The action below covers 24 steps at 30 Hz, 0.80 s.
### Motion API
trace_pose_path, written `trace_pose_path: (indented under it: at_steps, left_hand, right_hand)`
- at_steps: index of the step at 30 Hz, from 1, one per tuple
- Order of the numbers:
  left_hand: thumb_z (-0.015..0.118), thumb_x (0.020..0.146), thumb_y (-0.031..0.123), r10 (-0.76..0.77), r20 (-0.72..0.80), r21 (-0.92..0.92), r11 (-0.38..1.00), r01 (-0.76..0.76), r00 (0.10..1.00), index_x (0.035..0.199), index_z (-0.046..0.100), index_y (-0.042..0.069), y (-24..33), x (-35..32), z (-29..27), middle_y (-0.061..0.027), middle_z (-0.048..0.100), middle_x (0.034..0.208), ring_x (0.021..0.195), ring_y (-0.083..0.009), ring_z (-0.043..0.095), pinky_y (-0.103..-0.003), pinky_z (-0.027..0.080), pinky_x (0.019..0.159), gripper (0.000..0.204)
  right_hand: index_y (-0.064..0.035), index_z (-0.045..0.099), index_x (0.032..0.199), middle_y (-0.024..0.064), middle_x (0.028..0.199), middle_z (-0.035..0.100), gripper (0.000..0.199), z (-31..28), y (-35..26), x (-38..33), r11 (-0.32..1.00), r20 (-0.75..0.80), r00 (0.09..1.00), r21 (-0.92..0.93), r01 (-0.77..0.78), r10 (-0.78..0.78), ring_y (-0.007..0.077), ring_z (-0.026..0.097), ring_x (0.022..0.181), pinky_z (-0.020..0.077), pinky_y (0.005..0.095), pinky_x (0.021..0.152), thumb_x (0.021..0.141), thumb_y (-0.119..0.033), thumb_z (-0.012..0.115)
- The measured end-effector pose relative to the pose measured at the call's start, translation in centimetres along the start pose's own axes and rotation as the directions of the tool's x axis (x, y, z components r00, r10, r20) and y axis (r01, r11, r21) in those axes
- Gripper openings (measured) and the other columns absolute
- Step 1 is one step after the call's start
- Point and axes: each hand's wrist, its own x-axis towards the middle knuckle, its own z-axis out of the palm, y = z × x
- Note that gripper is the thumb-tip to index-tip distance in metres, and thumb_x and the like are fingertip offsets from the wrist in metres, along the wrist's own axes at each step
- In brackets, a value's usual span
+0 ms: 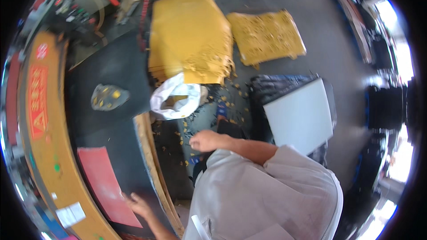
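Fingers of our left hand [137,204] press the red sheet [104,184] flat; right hand [205,141] curled, empty; yellow scraps [222,102] remain on the floor.

Black bench top [106,69] w/ red sheet [100,173] — scrap-filled clear bag [108,97].

white sack [174,100] (open) beside yellow stack [189,35]

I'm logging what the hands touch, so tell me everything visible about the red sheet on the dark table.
The red sheet is a flat, thin, plain rectangle, seemingly card or plastic. It lies tilted on the dark table, beside the orange curved edge. The left hand rests on its lower right corner. Nothing else touches it.
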Motion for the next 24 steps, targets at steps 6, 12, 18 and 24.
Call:
trace_pose_path:
  at_steps: [6, 12, 18, 24]
  left_hand:
    - [0.064, 0.110, 0.029, 0.151, 0.781, -0.423, 0.841, 0.337, 0.605, 0.099, 0.071, 0.001, 29.4, -3.7, 7.1, -0.0010, 0.061, 0.064, 0.056, -0.0091, 0.057, -0.028, 0.046, 0.054, 0.030]
    - [0.061, 0.110, 0.036, 0.292, 0.940, -0.291, 0.956, -0.033, 0.177, 0.080, 0.067, 0.003, 39.1, -2.0, 17.8, -0.0027, 0.054, 0.052, 0.044, -0.0096, 0.049, -0.029, 0.039, 0.044, 0.046]
    - [0.064, 0.107, 0.027, 0.408, 0.900, -0.437, 0.836, -0.331, -0.156, 0.102, 0.073, -0.003, 50.0, -6.6, 23.5, -0.0074, 0.072, 0.074, 0.062, -0.0131, 0.064, -0.031, 0.053, 0.063, 0.032]
    - [0.068, 0.103, 0.029, 0.513, 0.813, -0.582, 0.732, -0.354, -0.276, 0.113, 0.074, -0.003, 59.9, -18.5, 28.7, -0.0092, 0.076, 0.086, 0.079, -0.0165, 0.072, -0.032, 0.056, 0.077, 0.033]
  right_hand:
    - [-0.0125, 0.080, 0.106, 0.0190, 0.111, 0.077, 0.029, -7.8, 11.8, -8.9, 0.904, -0.359, 0.830, 0.199, -0.378, 0.426, 0.0412, 0.071, 0.106, 0.0561, 0.0494, 0.096, 0.097, -0.030, 0.059]
    - [-0.0035, 0.079, 0.113, 0.0121, 0.098, 0.079, 0.031, -1.5, 19.3, -24.3, 0.568, -0.439, 0.366, 0.704, -0.427, 0.820, 0.0270, 0.075, 0.088, 0.0595, 0.0392, 0.083, 0.097, -0.026, 0.066]
    - [-0.0023, 0.069, 0.106, -0.0011, 0.081, 0.062, 0.016, 10.7, 23.0, -37.9, -0.133, 0.091, 0.163, 0.953, 0.273, 0.983, 0.0094, 0.057, 0.065, 0.0437, 0.0250, 0.054, 0.102, -0.017, 0.065]
    - [-0.0044, 0.067, 0.107, -0.0036, 0.076, 0.055, 0.012, 18.4, 32.4, -47.2, -0.284, 0.255, 0.123, 0.864, 0.415, 0.959, 0.0091, 0.052, 0.059, 0.0368, 0.0250, 0.050, 0.103, -0.013, 0.060]
